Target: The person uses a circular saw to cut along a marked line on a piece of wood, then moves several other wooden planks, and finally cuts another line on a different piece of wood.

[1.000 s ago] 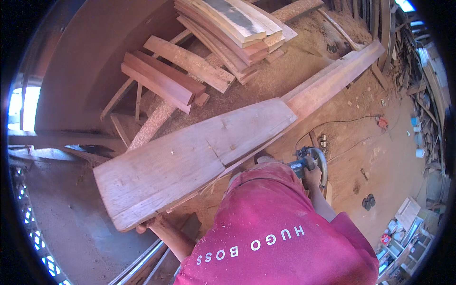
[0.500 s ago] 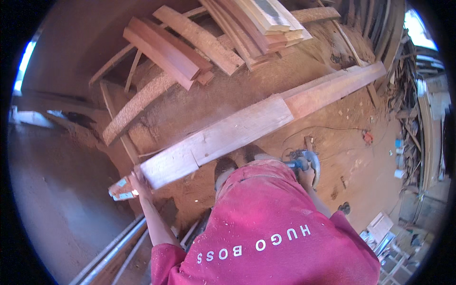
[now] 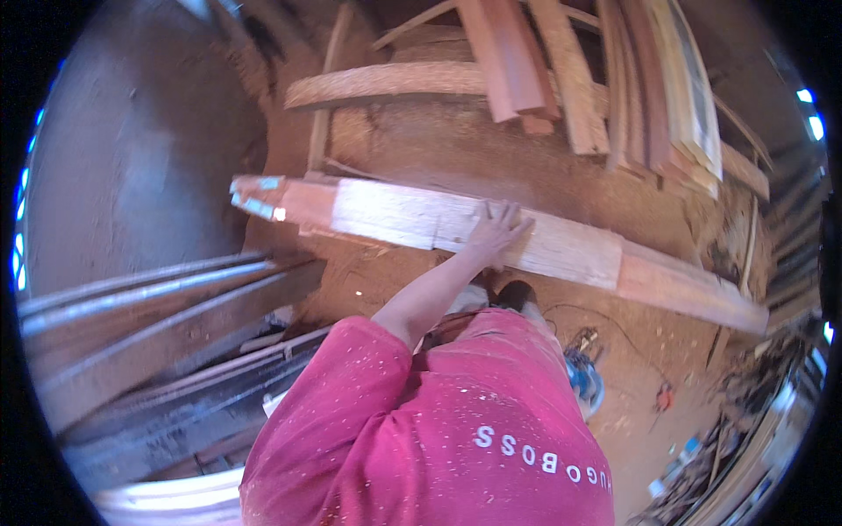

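A long pale board (image 3: 386,213) lies across in front of me, with reddish wood (image 3: 675,285) showing beyond its right end. My left hand (image 3: 498,231) rests on top of the board near its middle, fingers spread and gripping nothing. Low at my right side is a blue power tool (image 3: 582,379) with a rounded guard. My right hand is mostly hidden behind my shirt; only a little skin shows at the tool, which it holds. The board's left end carries reddish wood with light blue patches (image 3: 256,207).
Several planks (image 3: 649,96) lie stacked at the far right, over a rough curved-edged timber (image 3: 386,83). Long beams (image 3: 175,324) stand at my left. A thin cord (image 3: 614,320) runs over the brown ground. Scrap wood (image 3: 719,447) is piled at the lower right.
My left hand has left the board's left end and now lies flat near its middle. The view has turned, so the board slants the other way. The power tool stays at my right side.
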A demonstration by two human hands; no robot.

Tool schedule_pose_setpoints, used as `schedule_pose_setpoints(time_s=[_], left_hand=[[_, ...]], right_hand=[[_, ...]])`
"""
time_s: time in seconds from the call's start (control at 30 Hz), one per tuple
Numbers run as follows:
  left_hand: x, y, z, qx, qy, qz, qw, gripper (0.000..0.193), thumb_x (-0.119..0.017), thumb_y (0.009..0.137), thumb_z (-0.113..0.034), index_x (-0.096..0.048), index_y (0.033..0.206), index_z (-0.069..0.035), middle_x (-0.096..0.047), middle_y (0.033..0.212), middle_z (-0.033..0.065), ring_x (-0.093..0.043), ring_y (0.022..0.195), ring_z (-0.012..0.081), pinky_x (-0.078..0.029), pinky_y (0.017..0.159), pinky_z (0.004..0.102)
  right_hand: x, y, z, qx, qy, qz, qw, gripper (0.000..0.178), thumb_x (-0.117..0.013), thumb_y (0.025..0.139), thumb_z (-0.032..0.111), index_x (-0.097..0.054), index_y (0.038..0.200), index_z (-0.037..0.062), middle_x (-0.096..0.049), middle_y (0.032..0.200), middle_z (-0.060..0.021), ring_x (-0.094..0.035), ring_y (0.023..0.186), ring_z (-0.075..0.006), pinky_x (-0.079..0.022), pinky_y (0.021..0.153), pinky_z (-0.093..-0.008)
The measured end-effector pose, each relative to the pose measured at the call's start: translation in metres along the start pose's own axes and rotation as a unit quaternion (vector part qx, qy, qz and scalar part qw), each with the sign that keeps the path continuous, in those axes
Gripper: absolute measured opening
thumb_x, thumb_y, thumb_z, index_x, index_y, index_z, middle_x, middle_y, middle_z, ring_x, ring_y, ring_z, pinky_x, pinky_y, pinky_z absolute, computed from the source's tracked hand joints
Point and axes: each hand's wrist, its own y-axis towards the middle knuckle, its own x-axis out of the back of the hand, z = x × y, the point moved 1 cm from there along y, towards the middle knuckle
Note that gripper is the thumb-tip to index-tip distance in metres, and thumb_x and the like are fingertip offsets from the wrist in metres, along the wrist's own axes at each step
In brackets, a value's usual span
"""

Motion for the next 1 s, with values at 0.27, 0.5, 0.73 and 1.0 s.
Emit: schedule_pose_setpoints(time_s=[0.27, 0.5, 0.73, 1.0], left_hand=[[-0.019, -0.035, 0.054, -0.037, -0.059, -0.022, 0.997, 0.138, -0.096, 0.048, -0.048, -0.022, 0.162, -0.026, -0.033, 0.158, 0.0213, -0.033, 0.147, 0.0396, -0.037, 0.109, 0.0632], [-0.011, -0.105, 0.162, -0.007, 0.001, 0.054, 0.999, 0.136, -0.095, 0.052, -0.048, -0.018, 0.163, -0.031, -0.025, 0.164, 0.0193, -0.029, 0.151, 0.036, -0.037, 0.111, 0.062], [-0.007, -0.122, 0.182, 0.024, 0.003, 0.069, 0.997, 0.142, -0.096, 0.049, -0.038, -0.013, 0.164, -0.03, -0.029, 0.162, 0.0171, -0.031, 0.15, 0.0328, -0.039, 0.11, 0.0591], [-0.017, -0.128, 0.057, 0.196, -0.292, -0.146, 0.925, 0.078, -0.081, 0.08, -0.041, -0.05, 0.147, -0.013, -0.052, 0.144, 0.0175, -0.051, 0.13, 0.0355, -0.044, 0.105, 0.0499]], right_hand=[[0.025, 0.022, 0.125, -0.017, -0.083, -0.119, 0.989, 0.061, -0.059, 0.078, -0.008, -0.053, 0.139, -0.0045, -0.062, 0.132, -0.0181, -0.062, 0.117, -0.0251, -0.051, 0.101, -0.0406], [0.045, 0.053, 0.196, 0.026, -0.123, -0.119, 0.985, 0.035, -0.06, 0.087, 0.004, -0.062, 0.121, -0.0063, -0.064, 0.085, -0.0072, -0.05, 0.055, -0.0094, -0.039, 0.045, -0.0258], [0.009, 0.083, 0.282, 0.099, -0.13, 0.018, 0.986, 0.038, -0.059, 0.083, -0.002, -0.067, 0.12, -0.0065, -0.064, 0.089, -0.0038, -0.049, 0.058, -0.0062, -0.038, 0.049, -0.0235], [-0.07, 0.167, 0.3, 0.174, -0.207, 0.331, 0.904, 0.039, -0.07, 0.072, 0.004, -0.069, 0.111, -0.0047, -0.074, 0.099, -0.0187, -0.072, 0.096, -0.0241, -0.053, 0.091, -0.0363]])
